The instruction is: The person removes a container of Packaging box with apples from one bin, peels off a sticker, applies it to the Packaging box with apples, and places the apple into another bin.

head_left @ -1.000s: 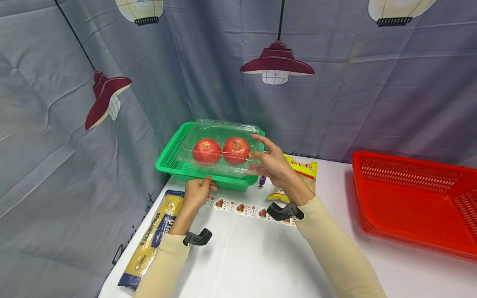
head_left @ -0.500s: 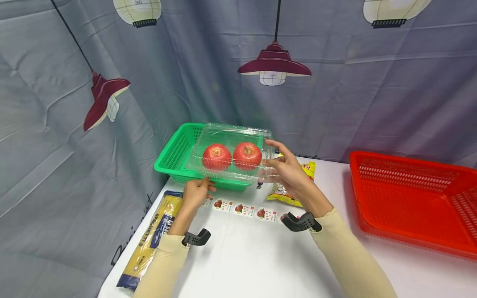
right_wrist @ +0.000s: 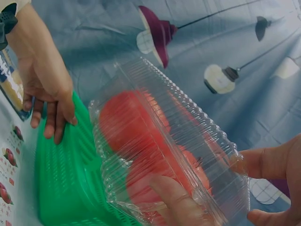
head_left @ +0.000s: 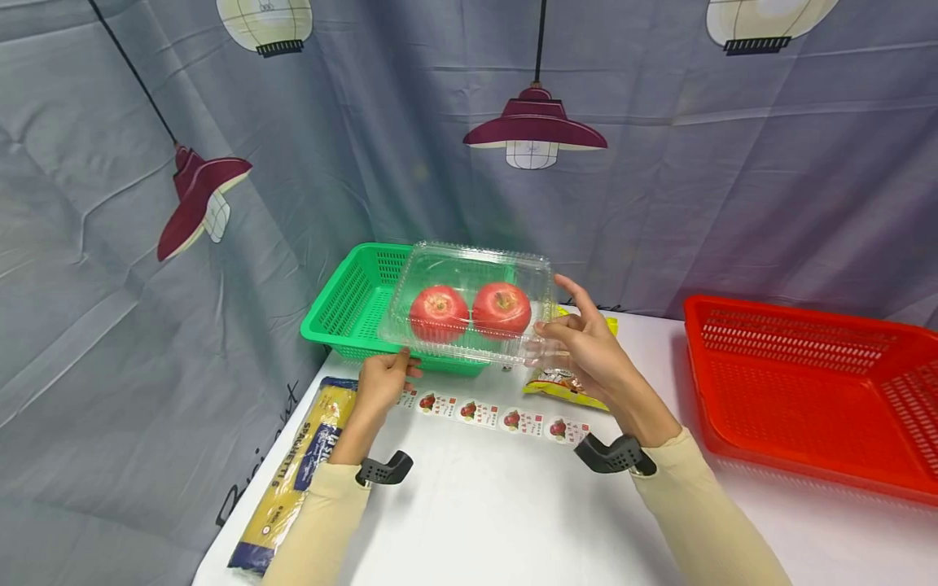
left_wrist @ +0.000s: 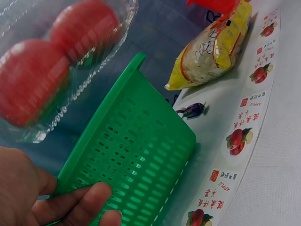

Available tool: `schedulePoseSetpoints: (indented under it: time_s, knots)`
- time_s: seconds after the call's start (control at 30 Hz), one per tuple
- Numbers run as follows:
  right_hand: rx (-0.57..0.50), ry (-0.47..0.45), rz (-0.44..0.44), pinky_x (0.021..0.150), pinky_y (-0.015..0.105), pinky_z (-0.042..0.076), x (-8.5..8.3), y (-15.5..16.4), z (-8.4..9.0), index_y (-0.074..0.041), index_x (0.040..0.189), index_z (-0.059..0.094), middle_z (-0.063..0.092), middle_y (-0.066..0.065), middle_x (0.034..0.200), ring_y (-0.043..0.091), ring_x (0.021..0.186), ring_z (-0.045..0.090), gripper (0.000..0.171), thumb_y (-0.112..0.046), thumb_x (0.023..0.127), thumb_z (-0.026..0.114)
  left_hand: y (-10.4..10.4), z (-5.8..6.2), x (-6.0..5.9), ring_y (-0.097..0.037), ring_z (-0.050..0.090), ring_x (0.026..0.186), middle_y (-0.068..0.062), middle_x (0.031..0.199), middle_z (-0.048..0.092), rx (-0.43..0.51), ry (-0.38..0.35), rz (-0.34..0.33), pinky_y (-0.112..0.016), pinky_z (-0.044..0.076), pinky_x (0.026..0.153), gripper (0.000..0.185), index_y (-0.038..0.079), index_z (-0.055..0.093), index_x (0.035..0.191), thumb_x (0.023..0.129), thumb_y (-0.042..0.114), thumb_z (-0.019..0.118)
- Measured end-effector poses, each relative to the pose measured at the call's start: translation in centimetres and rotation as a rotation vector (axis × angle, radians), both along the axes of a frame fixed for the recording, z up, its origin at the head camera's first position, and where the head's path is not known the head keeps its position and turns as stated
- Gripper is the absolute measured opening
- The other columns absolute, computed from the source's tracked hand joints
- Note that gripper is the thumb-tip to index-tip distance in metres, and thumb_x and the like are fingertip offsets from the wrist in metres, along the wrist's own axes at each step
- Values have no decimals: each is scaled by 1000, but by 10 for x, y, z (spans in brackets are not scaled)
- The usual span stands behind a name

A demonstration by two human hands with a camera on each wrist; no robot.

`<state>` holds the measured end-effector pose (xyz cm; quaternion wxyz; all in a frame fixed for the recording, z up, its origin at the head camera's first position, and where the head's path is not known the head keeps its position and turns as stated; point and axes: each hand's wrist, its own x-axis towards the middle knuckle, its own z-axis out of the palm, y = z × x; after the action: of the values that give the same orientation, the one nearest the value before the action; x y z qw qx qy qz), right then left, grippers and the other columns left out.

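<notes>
My right hand point(head_left: 589, 350) grips the right end of a clear plastic clamshell box point(right_wrist: 155, 108), which is lifted over the green basket point(left_wrist: 127, 155). Two red apples point(head_left: 439, 313) sit side by side inside the box. In the right wrist view the thumb lies along one side of the box, with fingers at its end. My left hand point(head_left: 383, 382) holds the near rim of the green basket, thumb at the edge and fingers along the outer wall. The basket's inside is partly hidden behind the box.
A spaghetti pack point(head_left: 304, 472) lies along the table's left edge. A strip of apple stickers point(head_left: 479, 413) runs before the green basket. Behind my right hand is a yellow snack bag point(left_wrist: 211, 52), near a small purple-wrapped sweet point(left_wrist: 193, 110). A red basket point(head_left: 799, 391) stands right.
My right hand has carried the box of apples to the right, exposing more of the green basket's left side. My left hand has stayed at the basket's rim.
</notes>
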<state>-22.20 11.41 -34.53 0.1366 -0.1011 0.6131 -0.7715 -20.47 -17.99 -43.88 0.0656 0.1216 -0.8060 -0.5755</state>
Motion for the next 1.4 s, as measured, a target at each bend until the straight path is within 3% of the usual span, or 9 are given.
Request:
schedulePoseSetpoints:
  time_s: [0.1,0.23,0.4,0.57,0.83,1.03,1.4]
  knots:
    - [13,3,5,74,53,49,5,7,0,-30,147,17,44,18,94,46,94,59,75,2,90,54,1,0,0,-44,61,73,-22,83,66,-3,-6,-2,-41,49,55,40,-5,71,92,98,27,46]
    - [31,5,0,72,51,50,14,18,0,-28,147,19,44,15,93,33,90,61,73,-1,90,55,1,1,0,-43,61,75,-22,84,66,-1,-28,5,-43,49,57,36,-6,70,92,98,21,46]
    - [67,10,-17,74,43,52,28,33,-2,-26,147,22,44,16,102,25,92,55,68,-3,92,53,1,1,0,-42,62,74,-22,85,66,-2,-39,26,-33,45,49,35,-6,68,96,97,22,47]
    - [91,28,-16,73,40,53,42,51,-5,-23,147,22,45,20,110,25,94,54,66,-5,92,54,0,3,2,-40,62,73,-18,77,64,-39,-49,35,-26,37,42,43,-4,69,97,98,33,47]
    - [97,30,-22,68,44,53,65,75,-15,-22,147,23,48,18,103,25,86,58,68,-6,91,58,2,2,1,-29,63,65,-14,83,68,-16,-41,21,-32,45,48,40,-1,71,93,98,31,47]
    - [80,34,-26,68,45,53,83,89,-23,-19,148,20,47,18,103,24,86,60,67,-4,92,55,2,2,1,-36,63,73,-12,83,68,-13,-61,16,-23,38,43,42,1,71,92,98,34,46]
    - [138,-24,-39,69,50,52,115,113,-41,-21,148,18,44,25,106,28,87,61,68,-2,93,53,1,5,1,-36,63,76,-12,86,69,-17,-86,-8,-31,45,51,44,0,70,92,98,35,45]
